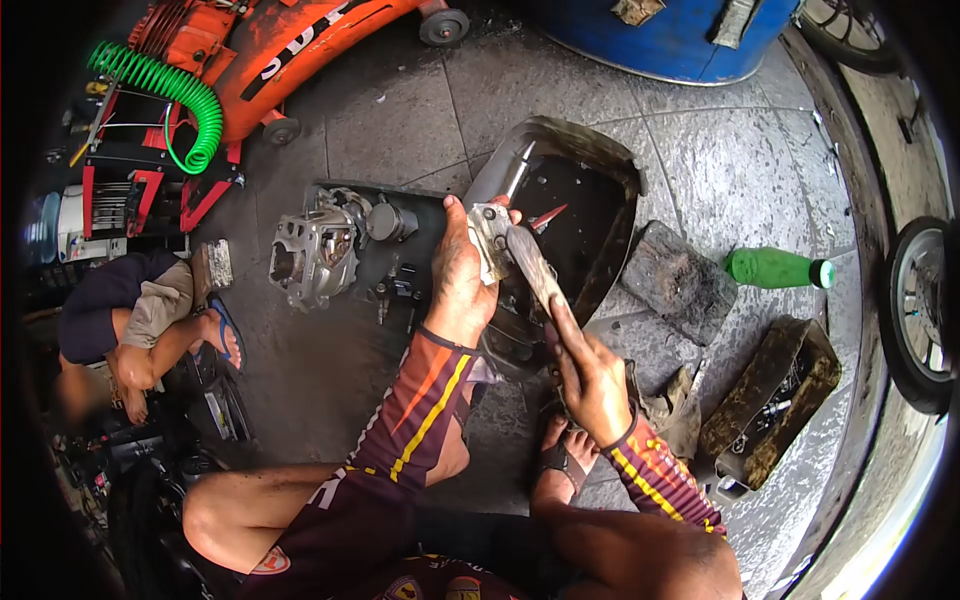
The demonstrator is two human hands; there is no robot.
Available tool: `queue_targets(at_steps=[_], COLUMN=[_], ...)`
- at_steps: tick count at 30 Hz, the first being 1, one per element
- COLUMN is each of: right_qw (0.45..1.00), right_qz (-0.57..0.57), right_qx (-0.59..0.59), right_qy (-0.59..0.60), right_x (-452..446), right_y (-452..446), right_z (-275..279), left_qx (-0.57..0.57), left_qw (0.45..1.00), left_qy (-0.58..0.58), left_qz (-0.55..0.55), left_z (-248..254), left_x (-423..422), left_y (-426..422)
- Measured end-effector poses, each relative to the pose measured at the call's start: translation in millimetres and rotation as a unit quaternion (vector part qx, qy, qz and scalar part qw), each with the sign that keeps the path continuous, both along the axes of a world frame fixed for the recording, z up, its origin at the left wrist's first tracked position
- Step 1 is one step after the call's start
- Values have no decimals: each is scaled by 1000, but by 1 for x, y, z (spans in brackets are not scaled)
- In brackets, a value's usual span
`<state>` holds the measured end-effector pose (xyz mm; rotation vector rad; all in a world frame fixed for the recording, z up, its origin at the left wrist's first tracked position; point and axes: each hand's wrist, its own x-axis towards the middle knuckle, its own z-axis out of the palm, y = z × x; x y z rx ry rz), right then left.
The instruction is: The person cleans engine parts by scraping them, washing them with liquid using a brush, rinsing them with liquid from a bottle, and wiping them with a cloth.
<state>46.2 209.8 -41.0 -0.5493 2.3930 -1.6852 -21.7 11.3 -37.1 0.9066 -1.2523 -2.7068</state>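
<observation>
My left hand [462, 270] is closed round a small, dirty metal part [489, 243], with the thumb up along its left side. In my right hand [590, 385] is a long-handled brush [535, 268], its forefinger stretched along the handle. The brush's far end meets the right side of the metal part. Just beyond both hands lies a black tray [620, 160] with dark liquid, a metal cylinder and a red-tipped thing in it. To the left, a metal engine casing [312, 255] and a piston [391, 222] rest on a flat dark tray.
A sooty block [680, 283], a green bottle [780, 269] and a grimy rectangular container [770, 405] are on the right. A blue drum [650, 40] and an orange compressor [310, 60] stand beyond. Another person [150, 310] sits at the left. Wheels line the right edge.
</observation>
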Motion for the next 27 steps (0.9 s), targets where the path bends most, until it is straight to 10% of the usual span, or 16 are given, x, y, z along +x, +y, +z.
queue_targets(at_steps=[23, 27], right_qw=[995, 994], right_qz=[-89, -99], right_qx=[-15, -34], right_qy=[-37, -29], right_x=[-31, -19], right_y=[7, 2], right_z=[19, 11], left_qx=[1, -234], left_qw=[998, 971], left_qy=[49, -28], left_qz=[35, -42], left_z=[5, 13], left_x=[9, 14], left_y=[13, 26])
